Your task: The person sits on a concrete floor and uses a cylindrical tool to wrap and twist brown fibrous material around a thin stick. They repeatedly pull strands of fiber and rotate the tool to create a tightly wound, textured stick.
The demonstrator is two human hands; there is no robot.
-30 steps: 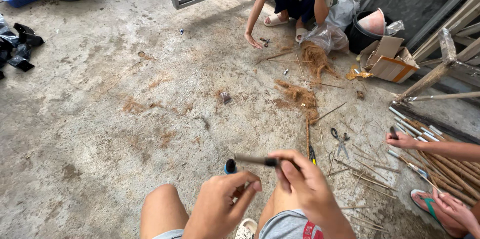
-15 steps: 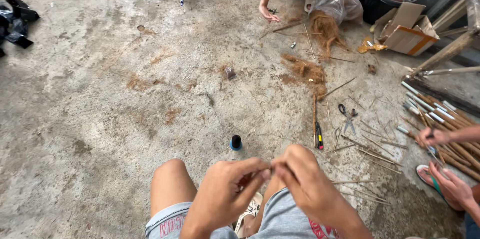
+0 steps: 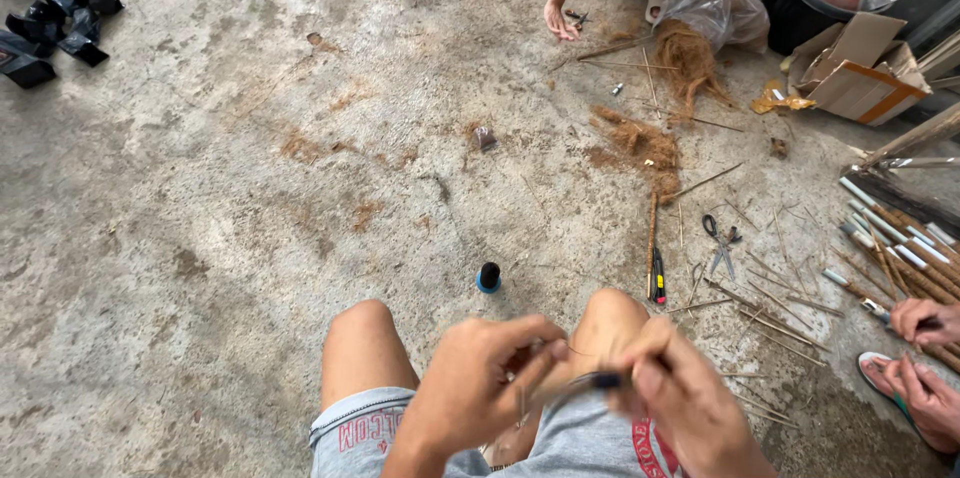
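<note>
Both hands sit low in frame over the knees, wrists cut off by the bottom edge. Left hand (image 3: pixel 478 388) is closed, fingers curled and pinching the near end of a thin stick (image 3: pixel 560 387); motion blur hides exactly where the fingertips meet it. Right hand (image 3: pixel 683 400) is closed too, wrapped round a dark-tipped tool (image 3: pixel 607 378) that lies across the stick's other end; can't tell what kind of tool, most of it is buried in the fist. Stick runs between the two hands, just above the grey shorts (image 3: pixel 585 438).

On the concrete floor (image 3: pixel 250 218) ahead of the knees: small black spool with a blue base (image 3: pixel 488 277), standing upright, near the left knee but apart from it. A utility knife (image 3: pixel 658 276) lies just beyond the right knee, scissors (image 3: pixel 719 242) further right. Brown fibre heap (image 3: pixel 640 143) further out. Another person's hands (image 3: pixel 925 358) at the right edge, partly cut off, over a bundle of sticks (image 3: pixel 900 258).
</note>
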